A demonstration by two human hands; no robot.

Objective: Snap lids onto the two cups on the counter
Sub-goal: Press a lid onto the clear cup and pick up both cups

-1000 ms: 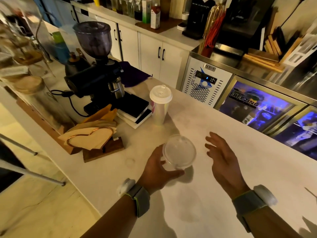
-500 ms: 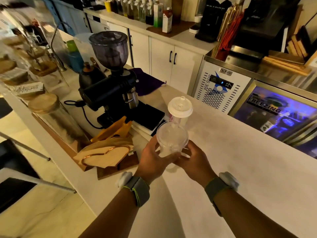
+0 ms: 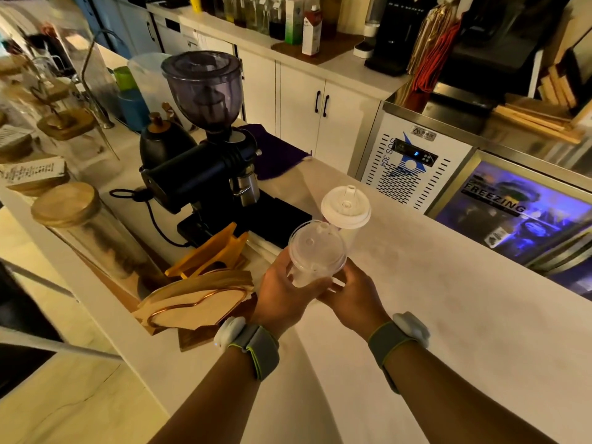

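A clear plastic cup (image 3: 312, 267) with a clear lid (image 3: 316, 245) on top is held between both my hands above the white counter (image 3: 448, 315). My left hand (image 3: 282, 293) wraps its left side and my right hand (image 3: 350, 291) grips its lower right side. Just behind it stands a taller cup (image 3: 349, 233) with a white lid (image 3: 346, 206) on it, touching or almost touching the held cup.
A black coffee grinder (image 3: 205, 149) and a black scale (image 3: 275, 219) sit left of the cups. A wooden stand with paper filters (image 3: 198, 302) lies near my left wrist. A glass jar with a wooden lid (image 3: 83, 225) stands at the left edge.
My right hand came in from open air and took hold of the clear cup. Both hands carried the cup forward and left, up beside the white-lidded cup.
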